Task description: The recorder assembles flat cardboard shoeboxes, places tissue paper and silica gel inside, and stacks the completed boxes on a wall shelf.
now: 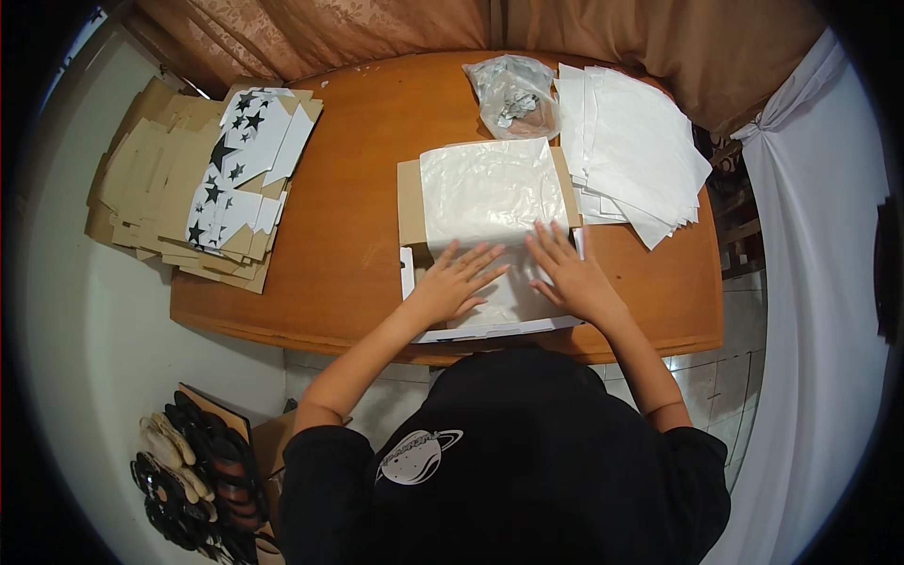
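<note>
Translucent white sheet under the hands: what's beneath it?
The translucent white sheet lies on a flat brown cardboard piece and a white box edge. Both hands, left hand and right hand, press it flat. Anything else beneath is covered.

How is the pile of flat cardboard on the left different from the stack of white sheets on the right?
The cardboard pile is mostly brown, with star-printed white pieces on top; the white sheet stack is plain white. The cardboard pile overhangs the table's left edge; the sheet stack lies near the right edge. The cardboard pieces are cut shapes; the sheets look rectangular. Both are loosely fanned and untouched by either hand.
</note>
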A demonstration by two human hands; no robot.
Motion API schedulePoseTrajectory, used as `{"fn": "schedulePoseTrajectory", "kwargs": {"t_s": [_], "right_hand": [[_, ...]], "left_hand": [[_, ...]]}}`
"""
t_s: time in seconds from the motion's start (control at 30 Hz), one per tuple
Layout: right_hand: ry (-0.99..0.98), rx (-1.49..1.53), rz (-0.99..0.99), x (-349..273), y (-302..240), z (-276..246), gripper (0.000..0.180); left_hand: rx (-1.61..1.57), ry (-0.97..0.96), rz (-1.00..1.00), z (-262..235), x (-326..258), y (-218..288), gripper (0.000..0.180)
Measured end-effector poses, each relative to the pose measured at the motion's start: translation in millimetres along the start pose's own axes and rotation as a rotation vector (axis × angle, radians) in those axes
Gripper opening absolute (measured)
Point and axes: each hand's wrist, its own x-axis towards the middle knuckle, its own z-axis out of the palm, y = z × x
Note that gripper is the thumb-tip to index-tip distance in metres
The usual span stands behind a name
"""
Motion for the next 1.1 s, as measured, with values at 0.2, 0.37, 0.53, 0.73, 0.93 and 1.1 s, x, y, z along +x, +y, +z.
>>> {"fn": "schedulePoseTrajectory", "kwargs": {"t_s": [0.2,0.37,0.53,0.73,0.93,1.1], "right_hand": [[-0.388,0.301,-0.273,12,4,25,0.060],[-0.651,0.200,-0.185,21,5,39,0.066],[-0.733,0.107,-0.136,28,-3,49,0.080],[-0.770,0.128,0.041,23,-4,76,0.084],[-0.723,-0.036,0.059,23,-10,71,0.068],[-0.837,0.073,0.187,24,-8,60,0.061]], "left_hand": [[0.017,-0.372,0.173,30,13,0,0.091],[-0.035,-0.453,0.254,46,8,-1,0.085],[-0.130,-0.596,0.205,34,6,4,0.086],[-0.256,-0.780,-0.028,24,15,0,0.097],[-0.252,-0.858,-0.101,22,16,0,0.105],[-0.186,-0.927,-0.156,20,13,-1,0.109]]}}
